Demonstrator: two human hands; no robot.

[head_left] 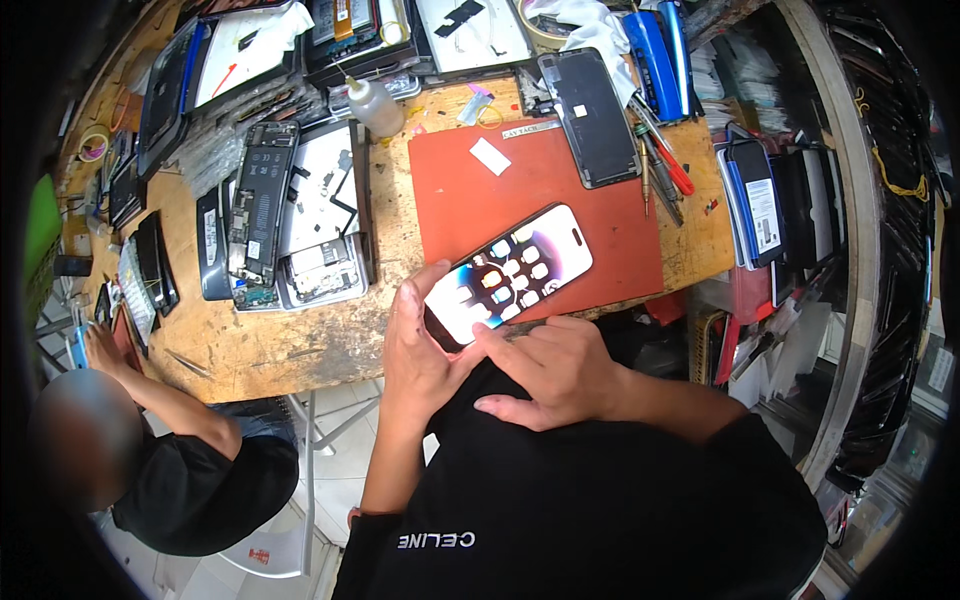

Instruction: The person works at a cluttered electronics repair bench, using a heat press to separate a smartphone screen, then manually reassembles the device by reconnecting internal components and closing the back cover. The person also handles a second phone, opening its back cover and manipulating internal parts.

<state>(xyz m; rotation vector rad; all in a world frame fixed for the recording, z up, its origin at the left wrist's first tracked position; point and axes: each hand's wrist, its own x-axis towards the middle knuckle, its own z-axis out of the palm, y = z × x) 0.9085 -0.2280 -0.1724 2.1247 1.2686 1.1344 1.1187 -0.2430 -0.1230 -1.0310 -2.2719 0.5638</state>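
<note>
A smartphone (512, 275) with its screen lit, showing rows of app icons, lies tilted in my left hand (412, 345). My left thumb and palm wrap its lower left end. The index finger of my right hand (555, 365) points at the lower part of the screen and looks to be touching it; the other fingers are curled, holding nothing. Beneath and beyond the phone is a red-brown work mat (620, 235). On the mat are a small white slip (491, 156) and, farther back, a dark phone back panel (590, 115).
Opened phones (262, 205) lie in a tray at left, with a dropper bottle (375, 108) behind. Screwdrivers and a red pen (672, 165) lie right of the mat. A co-worker (190, 440) sits at the left, a hand near the bench. Stacked phone parts (765, 215) stand at right.
</note>
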